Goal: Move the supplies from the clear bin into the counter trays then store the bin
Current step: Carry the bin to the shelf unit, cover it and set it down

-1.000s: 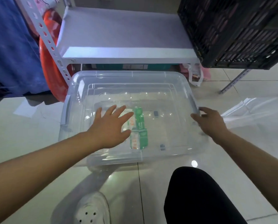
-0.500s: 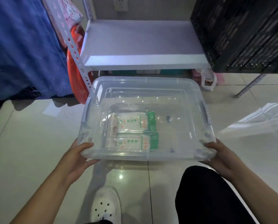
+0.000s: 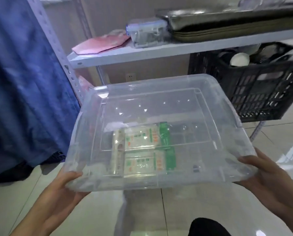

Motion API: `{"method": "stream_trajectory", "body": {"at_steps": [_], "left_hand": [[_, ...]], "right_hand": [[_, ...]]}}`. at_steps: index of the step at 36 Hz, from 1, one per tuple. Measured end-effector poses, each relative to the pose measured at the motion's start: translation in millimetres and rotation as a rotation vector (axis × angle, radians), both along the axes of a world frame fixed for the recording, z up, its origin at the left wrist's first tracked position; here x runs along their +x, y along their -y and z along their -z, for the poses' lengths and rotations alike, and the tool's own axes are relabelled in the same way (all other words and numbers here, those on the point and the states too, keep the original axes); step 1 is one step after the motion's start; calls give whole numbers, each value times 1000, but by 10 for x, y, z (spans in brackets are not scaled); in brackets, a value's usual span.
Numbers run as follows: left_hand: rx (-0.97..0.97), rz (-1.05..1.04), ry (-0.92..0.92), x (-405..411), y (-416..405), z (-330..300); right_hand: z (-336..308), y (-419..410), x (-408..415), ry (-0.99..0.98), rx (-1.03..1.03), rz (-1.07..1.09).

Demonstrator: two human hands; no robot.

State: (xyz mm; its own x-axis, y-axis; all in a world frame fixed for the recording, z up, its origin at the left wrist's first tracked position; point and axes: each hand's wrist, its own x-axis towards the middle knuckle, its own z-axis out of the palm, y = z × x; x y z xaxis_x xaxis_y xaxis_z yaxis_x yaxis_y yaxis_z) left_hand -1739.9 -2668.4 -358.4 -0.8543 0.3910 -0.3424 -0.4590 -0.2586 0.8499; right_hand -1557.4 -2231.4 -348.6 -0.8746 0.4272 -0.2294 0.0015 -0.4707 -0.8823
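Observation:
A clear plastic bin (image 3: 224,116) with its lid on hangs in the air in front of me, lifted off the tiled floor. Inside lie white and green supply packets (image 3: 142,150), stacked near the bin's near side. My left hand (image 3: 60,196) grips the near left corner, thumb on the lid edge and fingers under the bin. At the near right corner my right hand (image 3: 268,184) holds the bin the same way.
A white metal shelf (image 3: 142,53) stands behind the bin, bearing a pink packet (image 3: 101,44), a small clear box (image 3: 147,34) and a stack of flat trays (image 3: 227,26). A black crate (image 3: 258,89) sits lower right. A blue cloth (image 3: 23,82) hangs at left.
Both hands moved from the bin's lid and side to its near corners, then lifted the bin off the floor. My view rose, and the upper shelf now shows.

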Motion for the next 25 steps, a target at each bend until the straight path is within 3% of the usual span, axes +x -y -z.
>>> {"method": "stream_trajectory", "body": {"at_steps": [4,8,15,17,21,25], "left_hand": [[-19,118,-178,-319,-201,-216],[-244,164,-375,-522,-583,-248],[-485,-9,-519,-691,-738,5],[-545,-71,-604,-678,-720,58],[-1077,-70,-1142,-675,-630,235],[-1313,110,-1426,-719,-610,329]], "right_hand": [[-178,-135,-418,-79,96,49],[-45,-184,-797,-89,272,76],[425,-186,-894,133,990,150],[600,-198,-884,153,1286,171],[838,-165,-847,239,1698,200],[970,-236,-869,147,1999,203]]}}
